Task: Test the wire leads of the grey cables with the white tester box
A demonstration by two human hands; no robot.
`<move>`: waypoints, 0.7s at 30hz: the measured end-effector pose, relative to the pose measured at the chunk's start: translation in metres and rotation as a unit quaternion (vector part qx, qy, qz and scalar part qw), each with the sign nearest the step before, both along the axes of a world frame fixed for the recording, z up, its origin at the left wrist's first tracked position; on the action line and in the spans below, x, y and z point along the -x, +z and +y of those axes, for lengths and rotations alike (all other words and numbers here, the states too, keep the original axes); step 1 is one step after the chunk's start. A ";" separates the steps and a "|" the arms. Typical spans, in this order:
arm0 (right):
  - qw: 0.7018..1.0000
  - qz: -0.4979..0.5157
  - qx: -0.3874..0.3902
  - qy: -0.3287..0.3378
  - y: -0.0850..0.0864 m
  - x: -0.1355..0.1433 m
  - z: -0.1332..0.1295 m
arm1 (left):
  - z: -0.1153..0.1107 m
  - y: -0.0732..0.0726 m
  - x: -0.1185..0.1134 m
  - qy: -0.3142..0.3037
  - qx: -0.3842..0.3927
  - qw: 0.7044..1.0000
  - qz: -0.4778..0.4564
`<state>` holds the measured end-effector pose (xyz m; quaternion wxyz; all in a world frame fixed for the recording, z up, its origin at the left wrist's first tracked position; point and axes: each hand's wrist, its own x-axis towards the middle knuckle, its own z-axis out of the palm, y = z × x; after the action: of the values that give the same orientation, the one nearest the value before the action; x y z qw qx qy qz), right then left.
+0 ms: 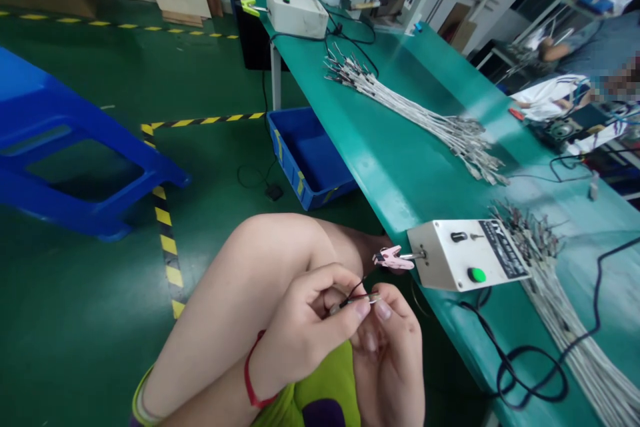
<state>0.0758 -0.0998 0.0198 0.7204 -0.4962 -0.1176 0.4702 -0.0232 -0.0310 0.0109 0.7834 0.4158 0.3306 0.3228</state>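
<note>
My left hand point(310, 327), with a red band at the wrist, pinches a thin black wire point(354, 296) between thumb and fingers above my lap. Close against it, my right hand point(395, 340) has thumb and finger closed on the small pale end of the same wire. The wire runs up toward a pink clip point(394, 257) on a metal rod. That rod comes out of a white box point(465, 255) with a green button, at the table's edge. Fine detail at the fingertips is too small to make out.
The green table point(395, 140) carries two bundles of pale cables point(420, 112) and a second white box point(297, 12) with a yellow-green clip. Below sits a blue bin point(310, 153); a blue stool point(75, 140) stands left. Another person's arm point(555, 50) shows at upper right.
</note>
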 end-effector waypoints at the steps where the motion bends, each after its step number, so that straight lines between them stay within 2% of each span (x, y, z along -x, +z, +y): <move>1: 1.000 0.013 -0.003 0.005 0.001 0.000 0.000 | -0.001 0.001 0.000 -0.006 0.019 1.000 -0.016; 4: 0.999 0.037 0.007 0.011 0.001 -0.005 0.001 | 0.000 0.002 0.001 -0.038 0.057 0.995 -0.077; 6: 0.999 0.038 0.026 0.014 -0.001 -0.010 0.003 | 0.004 0.003 0.002 -0.075 0.042 0.992 -0.090; 8: 0.999 0.015 0.050 0.007 -0.005 -0.013 0.004 | 0.008 0.002 0.003 -0.096 0.003 0.993 -0.062; 9: 0.998 -0.014 0.063 -0.011 -0.008 -0.014 0.003 | 0.009 0.002 0.003 -0.095 -0.015 0.994 -0.041; 11: 0.986 -0.112 0.082 -0.096 -0.015 -0.014 0.000 | 0.011 0.001 0.002 -0.071 -0.038 0.997 -0.002; 13: 0.955 -0.220 0.075 -0.183 -0.021 -0.013 -0.004 | 0.013 0.001 0.000 -0.045 -0.050 0.998 0.018; 14: 0.943 -0.259 0.062 -0.200 -0.024 -0.012 -0.006 | 0.013 0.000 0.000 -0.038 -0.057 0.997 0.023; 18: 0.935 -0.325 0.034 -0.140 -0.027 -0.009 -0.007 | 0.015 0.000 -0.002 -0.019 -0.084 0.996 0.040; 21: 0.924 -0.351 0.039 -0.147 -0.027 -0.009 -0.004 | 0.016 0.000 -0.002 -0.017 -0.090 0.995 0.048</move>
<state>0.0843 -0.1035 -0.0069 0.6739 -0.6692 -0.2700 0.1585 -0.0211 -0.0145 0.0110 0.7316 0.5051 0.3302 0.3172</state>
